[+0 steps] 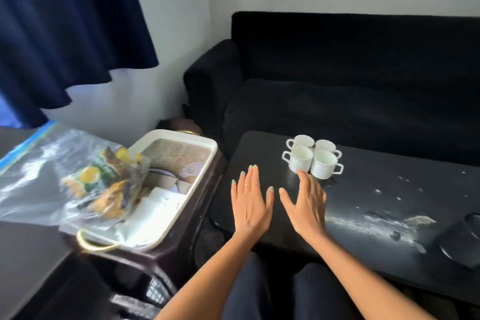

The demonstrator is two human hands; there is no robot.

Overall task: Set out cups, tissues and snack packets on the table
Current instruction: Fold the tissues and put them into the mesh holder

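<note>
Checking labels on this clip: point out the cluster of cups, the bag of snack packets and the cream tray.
cups (322, 167), head view, side wall of the nearest cup.
bag of snack packets (33, 189), head view, clear plastic left of the packets.
cream tray (201, 184), head view, right rim.

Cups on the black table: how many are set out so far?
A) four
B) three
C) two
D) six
A: four white cups stand clustered together on the black table, just beyond the open right hand.
</note>
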